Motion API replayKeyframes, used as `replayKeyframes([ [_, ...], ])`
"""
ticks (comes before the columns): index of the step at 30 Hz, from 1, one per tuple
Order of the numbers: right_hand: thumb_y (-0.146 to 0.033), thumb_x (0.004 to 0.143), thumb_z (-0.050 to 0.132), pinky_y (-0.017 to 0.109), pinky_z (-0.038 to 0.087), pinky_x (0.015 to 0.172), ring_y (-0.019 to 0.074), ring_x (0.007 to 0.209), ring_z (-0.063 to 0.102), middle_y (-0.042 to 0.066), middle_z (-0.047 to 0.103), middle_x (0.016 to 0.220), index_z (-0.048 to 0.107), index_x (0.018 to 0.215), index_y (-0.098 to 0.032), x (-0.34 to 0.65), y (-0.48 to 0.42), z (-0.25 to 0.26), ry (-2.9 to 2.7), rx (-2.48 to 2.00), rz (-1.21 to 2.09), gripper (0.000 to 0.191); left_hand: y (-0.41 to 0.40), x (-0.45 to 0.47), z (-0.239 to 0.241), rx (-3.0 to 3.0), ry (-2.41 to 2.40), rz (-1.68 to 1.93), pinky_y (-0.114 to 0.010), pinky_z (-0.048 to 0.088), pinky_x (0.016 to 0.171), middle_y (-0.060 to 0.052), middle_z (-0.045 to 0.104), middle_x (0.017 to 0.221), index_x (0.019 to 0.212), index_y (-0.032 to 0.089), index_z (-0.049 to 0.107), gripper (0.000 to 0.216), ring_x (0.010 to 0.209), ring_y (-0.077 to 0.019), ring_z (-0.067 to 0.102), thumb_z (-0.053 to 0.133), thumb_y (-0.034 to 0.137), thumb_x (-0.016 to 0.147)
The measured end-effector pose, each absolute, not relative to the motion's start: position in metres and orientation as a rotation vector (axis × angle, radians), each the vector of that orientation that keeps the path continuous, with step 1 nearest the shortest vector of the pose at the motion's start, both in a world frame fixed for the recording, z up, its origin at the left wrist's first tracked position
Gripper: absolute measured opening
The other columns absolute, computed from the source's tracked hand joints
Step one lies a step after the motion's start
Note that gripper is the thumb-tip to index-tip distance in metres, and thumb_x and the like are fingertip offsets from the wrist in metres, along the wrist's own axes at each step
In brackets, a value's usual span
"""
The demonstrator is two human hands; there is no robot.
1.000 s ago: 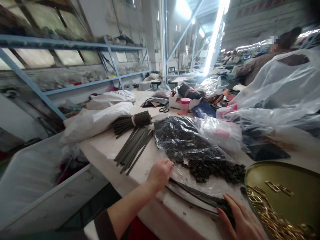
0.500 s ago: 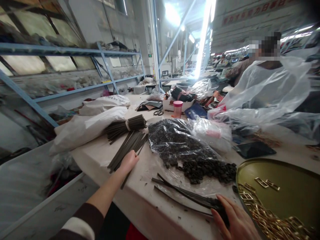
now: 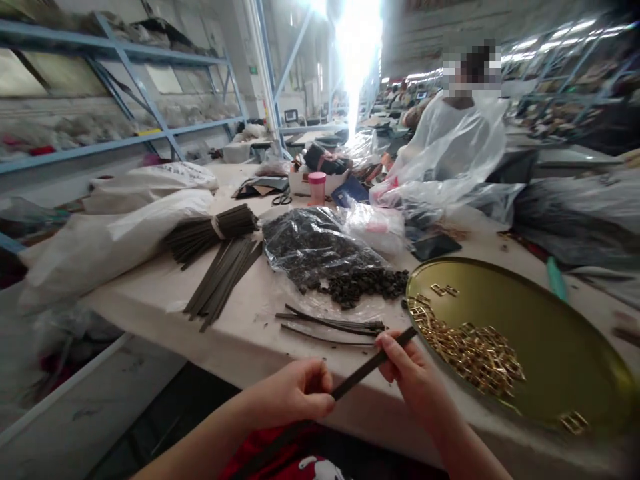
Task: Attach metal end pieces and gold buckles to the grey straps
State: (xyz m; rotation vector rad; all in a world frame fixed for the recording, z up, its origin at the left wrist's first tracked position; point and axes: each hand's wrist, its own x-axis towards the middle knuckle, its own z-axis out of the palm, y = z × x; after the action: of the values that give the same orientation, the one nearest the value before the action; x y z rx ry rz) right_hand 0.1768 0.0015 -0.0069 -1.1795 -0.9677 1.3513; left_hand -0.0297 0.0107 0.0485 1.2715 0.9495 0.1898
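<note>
A dark flat strap [image 3: 361,375] runs between my two hands at the table's near edge. My left hand [image 3: 305,392] pinches it along its length, and the rest trails down over my lap. Near its upper end my right hand [image 3: 407,363] grips it between thumb and fingers. Just beyond lie several dark straps [image 3: 330,325] on the table. To the right, a golden oval tray [image 3: 543,333] holds a heap of gold metal buckles [image 3: 480,353]. Loose dark straps [image 3: 220,283] are spread at the left, beside a tied bundle of straps [image 3: 213,230].
A clear plastic bag [image 3: 320,243] spills small black loops [image 3: 367,285] onto the table. Behind it are a pink-lidded jar [image 3: 317,189], scissors [image 3: 281,199] and a white plastic packet [image 3: 375,227]. White sacks [image 3: 125,233] lie left. A person [image 3: 455,120] is farther back.
My left hand has left the loose straps at the left and come to the front with one strap. My right hand has left the pile by the tray and now grips that strap. The view has turned right.
</note>
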Motion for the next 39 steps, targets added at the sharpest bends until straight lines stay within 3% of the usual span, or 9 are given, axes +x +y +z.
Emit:
replayKeyframes([
  [2, -0.049, 0.077, 0.055, 0.021, 0.023, 0.042, 0.0068, 0.042, 0.032, -0.007, 0.037, 0.047, 0.051, 0.075, -0.016, 0.183, -0.004, -0.012, -0.807, -1.162, 1.374, 0.033, 0.007, -0.028, 0.044, 1.269, 0.926, 0.182, -0.018, 0.026, 0.051, 0.007, 0.042, 0.063, 0.076, 0.016, 0.044, 0.013, 0.056, -0.0071, 0.034, 0.052, 0.019, 0.066],
  [8, -0.05, 0.077, 0.054, 0.021, 0.03, 0.044, 0.0085, 0.045, 0.04, -0.004, 0.047, 0.052, 0.055, 0.083, -0.015, 0.199, -0.016, -0.019, -0.57, -1.116, 1.35, 0.035, 0.009, -0.055, 0.028, 1.363, 0.991, 0.075, -0.019, 0.029, 0.054, 0.005, 0.046, 0.066, 0.08, 0.015, 0.049, 0.016, 0.06, -0.0087, 0.038, 0.053, 0.029, 0.075],
  [16, -0.05, 0.081, 0.047, 0.02, 0.035, 0.047, 0.0089, 0.049, 0.044, -0.002, 0.049, 0.055, 0.06, 0.085, -0.014, 0.172, -0.02, -0.005, -0.704, -1.1, 1.466, 0.039, 0.002, -0.021, 0.035, 1.156, 0.917, 0.152, -0.021, 0.036, 0.058, 0.002, 0.055, 0.071, 0.087, 0.015, 0.054, 0.021, 0.062, -0.01, 0.05, 0.054, 0.031, 0.074],
  [21, -0.049, 0.081, 0.047, 0.02, 0.035, 0.049, 0.0087, 0.049, 0.043, -0.002, 0.049, 0.053, 0.061, 0.088, -0.013, 0.161, -0.025, -0.005, -0.682, -1.114, 1.546, 0.039, 0.004, 0.008, 0.037, 0.964, 0.909, 0.318, -0.019, 0.032, 0.048, 0.005, 0.05, 0.06, 0.087, 0.014, 0.053, 0.03, 0.048, -0.0062, 0.043, 0.06, 0.037, 0.068],
  [26, -0.043, 0.074, 0.057, 0.018, 0.03, 0.044, 0.0064, 0.043, 0.039, -0.005, 0.045, 0.047, 0.062, 0.082, -0.014, 0.156, -0.019, -0.008, -0.355, -0.972, 1.762, 0.031, 0.003, 0.009, 0.033, 0.889, 0.81, 0.398, -0.017, 0.03, 0.044, 0.002, 0.053, 0.068, 0.087, 0.013, 0.058, 0.027, 0.049, -0.0046, 0.04, 0.063, 0.031, 0.068],
  [31, -0.038, 0.069, 0.061, 0.017, 0.029, 0.042, 0.0053, 0.04, 0.035, -0.007, 0.038, 0.043, 0.063, 0.077, -0.013, 0.148, -0.015, -0.008, -0.18, -0.872, 1.893, 0.027, 0.001, 0.009, 0.029, 0.825, 0.823, 0.444, -0.017, 0.028, 0.045, 0.002, 0.051, 0.064, 0.088, 0.013, 0.059, 0.026, 0.049, -0.0047, 0.037, 0.064, 0.03, 0.069],
  [39, -0.035, 0.071, 0.062, 0.017, 0.033, 0.044, 0.0063, 0.048, 0.039, -0.004, 0.046, 0.053, 0.064, 0.082, -0.016, 0.196, -0.009, -0.002, -0.245, -0.975, 1.359, 0.022, 0.017, -0.067, 0.021, 1.192, 1.06, 0.122, -0.02, 0.036, 0.056, 0.003, 0.056, 0.066, 0.079, 0.015, 0.056, 0.026, 0.059, -0.0087, 0.048, 0.058, 0.041, 0.075],
])
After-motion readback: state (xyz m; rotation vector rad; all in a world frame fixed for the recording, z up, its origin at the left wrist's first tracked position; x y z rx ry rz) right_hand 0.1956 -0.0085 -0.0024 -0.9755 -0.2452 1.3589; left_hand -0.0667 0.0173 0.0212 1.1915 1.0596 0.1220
